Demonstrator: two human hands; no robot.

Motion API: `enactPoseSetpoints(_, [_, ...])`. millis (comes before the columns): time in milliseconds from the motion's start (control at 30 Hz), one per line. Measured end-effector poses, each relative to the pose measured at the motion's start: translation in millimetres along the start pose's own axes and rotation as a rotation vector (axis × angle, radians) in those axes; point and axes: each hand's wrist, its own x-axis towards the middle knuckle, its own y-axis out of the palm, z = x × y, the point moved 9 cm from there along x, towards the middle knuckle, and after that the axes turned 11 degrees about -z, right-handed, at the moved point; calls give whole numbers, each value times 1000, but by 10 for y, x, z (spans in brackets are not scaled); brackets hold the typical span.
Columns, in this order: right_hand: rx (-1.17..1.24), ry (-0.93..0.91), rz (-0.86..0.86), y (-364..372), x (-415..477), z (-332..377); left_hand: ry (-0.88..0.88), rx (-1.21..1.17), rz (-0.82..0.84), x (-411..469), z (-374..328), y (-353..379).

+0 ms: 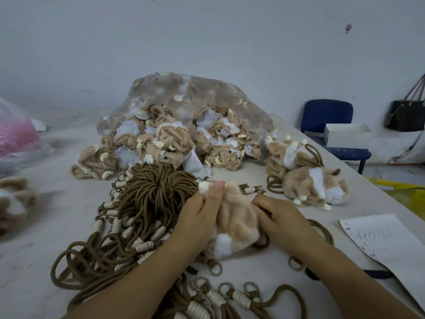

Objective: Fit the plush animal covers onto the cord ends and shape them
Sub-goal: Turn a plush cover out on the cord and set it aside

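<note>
A pale grey worktop fills the lower frame, crowded on every side. In the centre a large clear plastic bag slumps open, spilling crumpled tan and white plush covers toward the lower left. In front of it lies a tangled heap of brown round cords, their ends bound in cream wound wrapping and tipped with small metal rings; the heap runs down to the bottom edge, under the forearms.

At lower centre, the fluffy tan plush animal cover with white patches is held just above the cords. The left hand grasps its left side, fingers curled round it and thumb upright against the fur. The right hand grips the right side, its fingers tucked into the pile.

At centre right sit two finished tan and white plush animals, soft and rounded, with brown loops beside them. A white paper sheet at lower right carries handwritten marks too small to read. At upper right stand a blue padded chair holding a white box, and a black bag hanging on the wall. A clear bag of pink material rests at the left edge.
</note>
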Motion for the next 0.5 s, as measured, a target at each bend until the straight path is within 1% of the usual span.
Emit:
enactPoseSetpoints(67, [-33,-17,-27,-41,24,-21,-4,-36,-8,16,17,-16])
enactPoseSetpoints(200, [-104,-100,-140,-189,45,7,-20,-78,-4,9,4,-29])
enactPoseSetpoints(300, [-174,-163,-178,-256,52,63,-43,-83,17,26,17,-27])
enactPoseSetpoints(400, [-243,-225,-193,-291,62,176,-68,-49,81,43,72,9])
enactPoseSetpoints(500, [-188,-236,-187,-222,46,269,-69,-56,195,-19,49,155])
